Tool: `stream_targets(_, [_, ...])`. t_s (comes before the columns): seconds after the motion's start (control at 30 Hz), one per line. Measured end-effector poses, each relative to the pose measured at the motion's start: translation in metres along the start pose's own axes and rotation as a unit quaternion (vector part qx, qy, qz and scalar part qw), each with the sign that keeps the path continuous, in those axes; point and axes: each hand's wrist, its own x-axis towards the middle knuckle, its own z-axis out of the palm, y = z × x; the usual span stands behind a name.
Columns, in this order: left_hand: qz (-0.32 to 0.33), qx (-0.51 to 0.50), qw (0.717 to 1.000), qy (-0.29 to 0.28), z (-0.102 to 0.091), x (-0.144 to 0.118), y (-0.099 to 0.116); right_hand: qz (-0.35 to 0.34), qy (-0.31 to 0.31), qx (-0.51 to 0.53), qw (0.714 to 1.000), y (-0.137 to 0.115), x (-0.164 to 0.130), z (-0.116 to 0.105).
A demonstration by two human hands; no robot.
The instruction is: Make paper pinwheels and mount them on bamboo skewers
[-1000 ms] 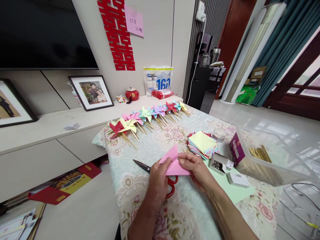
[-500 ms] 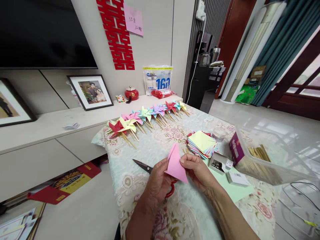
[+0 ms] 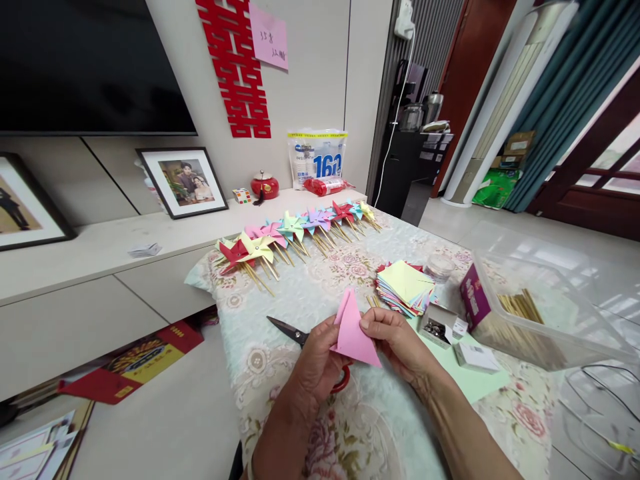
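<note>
Both my hands hold a pink sheet of paper over the near part of the table; it is folded and bent to a point at the top. My left hand grips its left edge, the thumb on the front side. On the right edge my right hand pinches the paper between thumb and fingers. Beneath my left hand lie scissors with dark blades and red handles, partly covered by the hand. Several finished paper pinwheels on sticks lie in a row along the table's far side.
Right of my hands sit a stack of coloured paper squares, a small open box of metal fasteners, a white box and a clear bin holding sticks. A flowered cloth covers the table. Behind stands a white cabinet.
The paper's top has opened slightly into two visible layers, and its lower right corner has shifted a little to the right. Both hands keep their hold.
</note>
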Motion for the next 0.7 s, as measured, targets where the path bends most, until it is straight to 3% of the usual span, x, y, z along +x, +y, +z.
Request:
stream_targets(0.17, [-0.012, 0.006, 1.0, -0.013, 0.0001, 0.0006, -0.0004, 0.004, -0.012, -0.026, 1.0, -0.0004, -0.001, -0.0038])
stream_targets(0.33, [-0.022, 0.006, 0.999, -0.023, 0.0011, -0.0009, -0.0016, 0.018, -0.04, 0.017, 0.999, -0.0012, -0.0031, -0.0045])
stream_targets(0.7, [0.003, 0.0, 1.0, -0.005, -0.0008, 0.0, -0.0046, 0.007, -0.02, 0.014, 1.0, -0.0025, -0.0025, -0.0009])
